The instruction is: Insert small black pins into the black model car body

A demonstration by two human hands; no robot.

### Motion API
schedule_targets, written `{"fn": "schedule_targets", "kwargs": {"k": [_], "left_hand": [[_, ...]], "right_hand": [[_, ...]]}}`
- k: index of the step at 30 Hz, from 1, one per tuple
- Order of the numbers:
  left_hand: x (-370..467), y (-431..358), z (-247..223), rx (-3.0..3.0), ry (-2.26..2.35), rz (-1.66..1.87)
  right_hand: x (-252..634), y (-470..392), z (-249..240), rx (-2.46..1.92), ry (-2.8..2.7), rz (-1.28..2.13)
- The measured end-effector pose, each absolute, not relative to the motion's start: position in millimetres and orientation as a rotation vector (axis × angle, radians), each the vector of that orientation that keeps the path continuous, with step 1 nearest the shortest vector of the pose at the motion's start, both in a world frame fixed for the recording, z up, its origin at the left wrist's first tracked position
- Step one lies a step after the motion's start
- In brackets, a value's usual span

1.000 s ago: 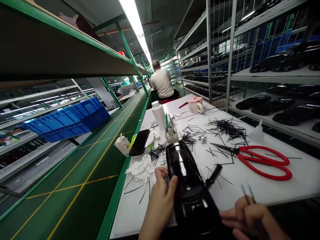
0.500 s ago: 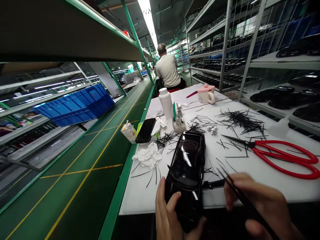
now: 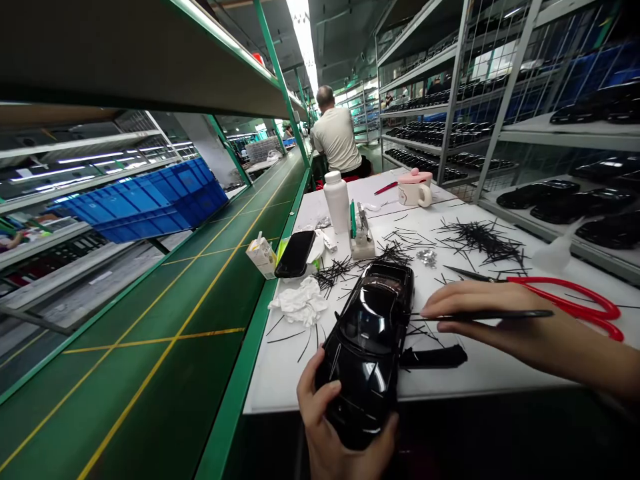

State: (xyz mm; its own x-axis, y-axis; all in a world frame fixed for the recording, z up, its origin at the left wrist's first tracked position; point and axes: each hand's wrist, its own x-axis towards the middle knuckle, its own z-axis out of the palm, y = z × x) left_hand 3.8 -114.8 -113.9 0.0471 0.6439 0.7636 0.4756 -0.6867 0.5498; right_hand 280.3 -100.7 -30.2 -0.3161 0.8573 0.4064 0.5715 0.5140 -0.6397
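A glossy black model car (image 3: 367,327) is in my left hand (image 3: 333,427), its front end toward me and its far end over the white table. The fingers and thumb of that hand wrap around the near end. From the car's right side juts a black flat piece (image 3: 434,357) that looks like an open door. My right hand (image 3: 480,307) pinches black tweezers (image 3: 505,314), held nearly level, with the tips at the car's right side near the cabin. Whether the tips grip anything is too small to tell. Red-handled scissors (image 3: 575,297) lie partly behind my right wrist.
Loose black strips (image 3: 483,240) are strewn over the white table (image 3: 280,390). Crumpled tissue (image 3: 300,303), a phone (image 3: 296,253), a white bottle (image 3: 337,200) and a lidded mug (image 3: 414,190) stand or lie around. A green conveyor (image 3: 165,360) runs along the left; racks of model cars (image 3: 540,193) are at right.
My right hand has moved up and forward from the table's near edge, bringing the tweezers to the car's side. The flat black piece is now fully in sight. My left hand keeps hold of the car.
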Motion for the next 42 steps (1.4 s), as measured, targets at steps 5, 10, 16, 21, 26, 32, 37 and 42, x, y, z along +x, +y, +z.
{"fn": "schedule_targets", "kwargs": {"k": [5,10,16,21,26,32,37,42], "left_hand": [[10,-122,-119,2.018,1.187,1.704],[7,-126,-122,2.031,1.244,1.645],[6,-126,-119,2.075,1.267,1.576],[-1,-122,-110,2.213,1.347,1.270],[-13,-110,-83,2.259,1.388,0.929],[9,-62,-28,2.180,1.122,0.885],[57,-10,7,2.375,0.718,0.446],[76,15,18,2.435,0.553,0.130]], "right_hand": [[268,-93,-43,-1.183,-1.990,0.556],[265,-87,-51,-1.138,-2.052,0.516],[269,-90,-43,-1.158,-1.944,0.663],[274,-90,-34,-1.251,-1.791,0.775],[277,-86,-30,-1.241,-1.736,0.817],[281,-75,-33,-1.136,-1.719,0.908],[285,-67,-39,-1.098,-1.636,0.959],[290,-64,-45,-1.039,-1.567,1.021]]}}
